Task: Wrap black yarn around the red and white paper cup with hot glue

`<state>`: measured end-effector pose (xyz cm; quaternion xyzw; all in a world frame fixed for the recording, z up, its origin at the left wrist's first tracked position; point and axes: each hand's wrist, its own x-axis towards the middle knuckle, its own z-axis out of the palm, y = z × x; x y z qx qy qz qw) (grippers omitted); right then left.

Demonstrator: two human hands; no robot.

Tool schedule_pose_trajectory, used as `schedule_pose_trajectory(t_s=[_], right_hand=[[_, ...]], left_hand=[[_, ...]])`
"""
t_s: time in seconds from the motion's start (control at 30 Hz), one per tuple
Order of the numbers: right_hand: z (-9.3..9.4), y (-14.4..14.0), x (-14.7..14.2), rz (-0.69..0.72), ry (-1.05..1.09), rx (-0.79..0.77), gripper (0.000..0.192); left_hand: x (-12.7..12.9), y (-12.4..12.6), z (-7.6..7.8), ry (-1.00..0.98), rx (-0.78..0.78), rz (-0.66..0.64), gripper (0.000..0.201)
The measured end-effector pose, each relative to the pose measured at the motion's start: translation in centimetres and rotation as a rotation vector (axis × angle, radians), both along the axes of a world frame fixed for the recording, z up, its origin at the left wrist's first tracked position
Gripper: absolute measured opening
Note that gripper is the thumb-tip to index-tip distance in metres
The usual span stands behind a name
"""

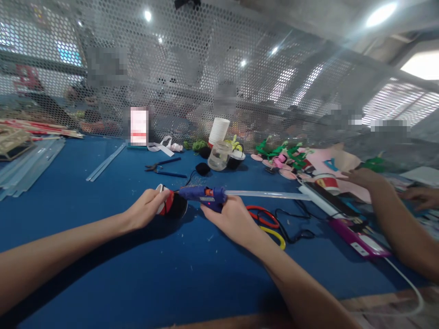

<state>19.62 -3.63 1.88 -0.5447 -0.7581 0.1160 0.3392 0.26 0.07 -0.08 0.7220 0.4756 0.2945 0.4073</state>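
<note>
While the left hand (146, 208) curls its fingers closed around a small round piece in black, white and red (171, 204) that rests on the blue tabletop (103, 201), the right hand (235, 219) is clamped on the grip of a blue hot-glue gun (204, 194); the gun lies nearly level, its nozzle pointing left and reaching the top edge of the round piece, so the two things touch or all but touch at the middle of the table. A long clear glue stick (267, 195) juts from the back of the gun toward the right; a small red light shows on the gun's body.

Just right of the right hand lie a red hoop (264, 218) and a yellow hoop (276, 235), with a thin black cord (295, 228) looping beside them; a purple flat case (356, 235) lies farther right. Behind the hands, well apart, are dark blue-handled pliers (163, 167), a clear glass jar (219, 156), a stack of white paper cups (218, 130) and a black bowl (236, 160); green and pink paper flowers (281, 157) are scattered to the right of these. Clear plastic strips (30, 164) lie at the far left; a perforated metal screen (206, 68) stands along the table's back edge. At the right edge, another person's arm (394, 219) rests on the table, its hand near a red and white paper cup (327, 182).
</note>
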Motion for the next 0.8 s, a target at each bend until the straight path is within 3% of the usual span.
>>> schedule_pose_trajectory(t_s=[0.17,0.43,0.6,0.8], right_hand=[[0.1,0.3,0.0,-0.034,0.014,-0.064,0.01],[0.3,0.7,0.9,0.027,0.32,-0.415,0.02],[-0.3,1.9,2.4,0.01,0.534,-0.439,0.022],[-0.8,3.9,4.7,-0.131,0.488,-0.446,0.03]], left_hand=[[-0.2,-0.2,0.0,0.069,0.039,-0.055,0.041],[-0.2,-0.2,0.1,0.066,0.041,-0.054,0.042],[-0.2,-0.2,0.3,0.067,0.041,-0.013,0.041],[-0.1,-0.2,0.5,0.054,0.06,0.002,0.039]])
